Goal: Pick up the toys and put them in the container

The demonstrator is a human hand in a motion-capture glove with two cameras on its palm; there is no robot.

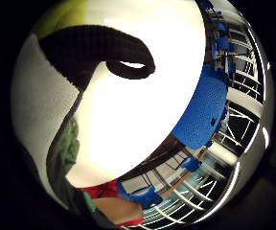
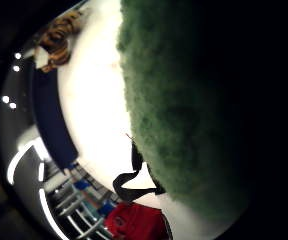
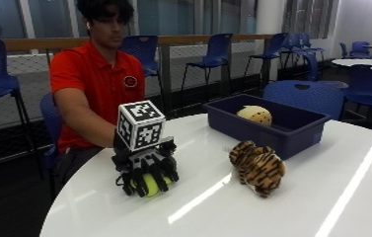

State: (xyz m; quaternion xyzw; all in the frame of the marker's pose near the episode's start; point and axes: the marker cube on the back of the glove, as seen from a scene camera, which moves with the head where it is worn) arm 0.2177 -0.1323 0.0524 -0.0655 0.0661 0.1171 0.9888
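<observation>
In the outside view my gloved right hand (image 3: 145,170) is down on the white table (image 3: 304,207) with its fingers curled round a yellow-green fuzzy ball (image 3: 150,183). That ball (image 2: 184,100) fills much of the thumb side palm view. A striped tiger plush toy (image 3: 258,167) lies on the table to the hand's right, just in front of the dark blue container (image 3: 271,123); the thumb side view shows the tiger (image 2: 58,40) beside the container (image 2: 51,120) too. Inside the container sits a tan spotted plush toy (image 3: 254,115).
The person in a red shirt (image 3: 100,84) sits behind the table. Blue chairs (image 3: 304,96) stand close behind the container and along the back railing. The table's curved edge runs just left of the hand.
</observation>
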